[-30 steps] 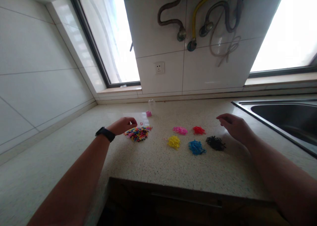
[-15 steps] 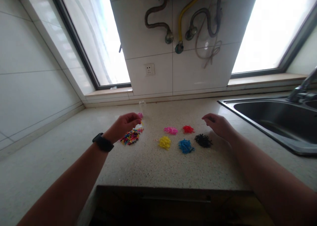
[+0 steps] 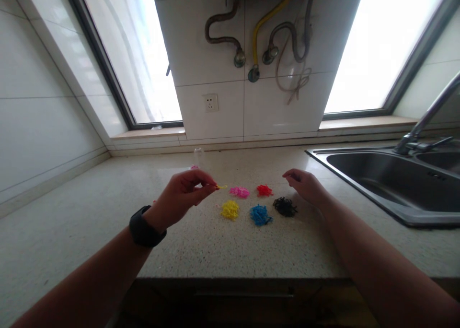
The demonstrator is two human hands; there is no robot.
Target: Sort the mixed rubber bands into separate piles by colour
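Five small heaps of coloured rubber bands lay sorted on the speckled stone desk [image 3: 215, 251]: a pink heap [image 3: 239, 192], a red heap [image 3: 264, 190], a yellow heap [image 3: 230, 209], a blue heap [image 3: 260, 215] and a black heap [image 3: 284, 206]. Above them, the left hand [image 3: 183, 197], a black watch [image 3: 143, 227] at its wrist, pinched a tiny yellow rubber band [image 3: 221, 187] between thumb and forefinger. The band stuck out from the fingertips with its long axis roughly level, pointing right toward the pink heap, raised off the desk and just above the yellow heap. The right hand [image 3: 305, 186] hovered loosely curled and held nothing, behind the black heap and just right of the red one. A stainless steel sink [image 3: 406, 213] was set into the desk at far right.
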